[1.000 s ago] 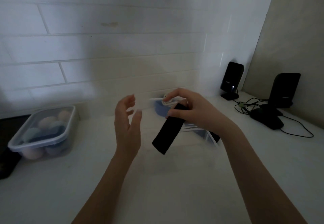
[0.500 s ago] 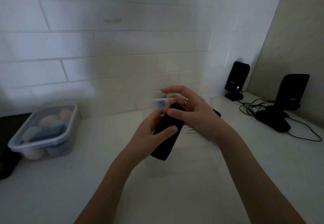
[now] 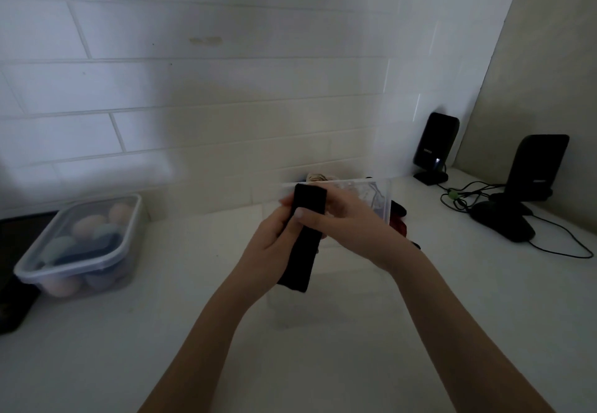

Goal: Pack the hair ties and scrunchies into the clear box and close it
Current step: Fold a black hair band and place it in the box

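Observation:
A flat black band [image 3: 302, 244] hangs upright between both hands above the white counter. My left hand [image 3: 268, 244] grips its left edge and my right hand [image 3: 349, 222] pinches its upper part with thumb and fingers. Just behind the hands stands a clear box [image 3: 371, 193] with its raised transparent lid; it is hard to make out. A pale scrunchie [image 3: 318, 177] shows above its rim, and dark and red ties [image 3: 399, 222] lie at its right side.
A lidded plastic tub [image 3: 80, 248] of pastel sponges sits at the left. Two black speakers [image 3: 434, 148] [image 3: 536, 167], a black mouse [image 3: 502, 225] and cables [image 3: 462, 196] occupy the right corner. A dark object [image 3: 13, 306] lies at the left edge. A tiled wall stands behind.
My left hand moved in from open air and closed on the band. Both hands turned the band more upright and raised it slightly; the box behind came more into view.

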The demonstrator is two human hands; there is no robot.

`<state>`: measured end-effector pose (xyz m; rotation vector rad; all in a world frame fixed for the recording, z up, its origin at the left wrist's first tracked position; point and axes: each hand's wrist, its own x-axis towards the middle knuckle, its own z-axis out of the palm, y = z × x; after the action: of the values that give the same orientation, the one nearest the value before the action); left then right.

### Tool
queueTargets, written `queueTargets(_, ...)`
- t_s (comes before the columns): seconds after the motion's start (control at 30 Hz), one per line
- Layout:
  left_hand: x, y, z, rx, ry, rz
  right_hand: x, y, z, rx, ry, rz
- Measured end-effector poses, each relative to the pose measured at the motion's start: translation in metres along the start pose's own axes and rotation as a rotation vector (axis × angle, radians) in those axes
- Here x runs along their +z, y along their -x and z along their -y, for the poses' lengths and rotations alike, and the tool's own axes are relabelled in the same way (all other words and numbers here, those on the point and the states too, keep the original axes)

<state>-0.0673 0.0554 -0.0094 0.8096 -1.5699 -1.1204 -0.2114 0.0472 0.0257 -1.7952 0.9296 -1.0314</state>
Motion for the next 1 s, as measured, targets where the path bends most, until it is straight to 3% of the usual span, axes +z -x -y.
queueTargets(0.2,-0.002,0.003,-0.004,-0.084,0.117,0.112,0.014,-0.002,0.005,-0.041,-0.129,-0.145)
queueTargets(0.33,-0.002,0.003,-0.009,-0.096,0.028,0.188,0.018,-0.004,0.000,-0.044,-0.111,-0.258)
queueTargets(0.63,-0.005,0.003,-0.006,-0.123,0.076,0.157,0.006,0.002,0.002,0.053,-0.113,-0.008)
queueTargets(0.8,-0.004,0.002,-0.006,-0.159,0.125,0.150,0.003,0.001,0.004,-0.076,-0.061,-0.081)
queueTargets(1.0,-0.006,0.000,-0.004,-0.151,0.091,0.002,0.009,-0.003,-0.002,-0.150,0.029,-0.052)
